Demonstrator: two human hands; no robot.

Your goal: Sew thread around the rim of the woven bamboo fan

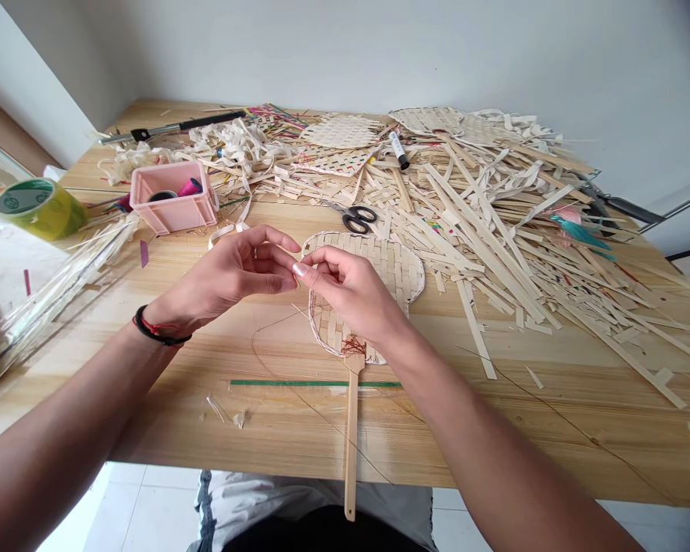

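A heart-shaped woven fan [379, 268] lies flat on the table, with its wooden handle [352, 445] pointing toward me past the front edge. Reddish-brown thread [354, 345] is wound across the joint of handle and weave. My left hand [258, 264] is raised just left of the fan, its fingers curled and thumb bent inward. Over the fan's left part, my right hand [348, 287] has thumb and fingers pinched together. The fingertips of both hands meet; whatever is between them is too small to make out. A loose thin brown thread [316, 410] loops over the table below.
Black-handled scissors [359, 220] lie behind the fan, near a glue stick [399, 151]. A pink basket [172, 199] with spools and a yellow tape roll [39, 208] stand left. Bamboo strips [483, 238] cover the right and back. A green strip [299, 383] crosses under the handle.
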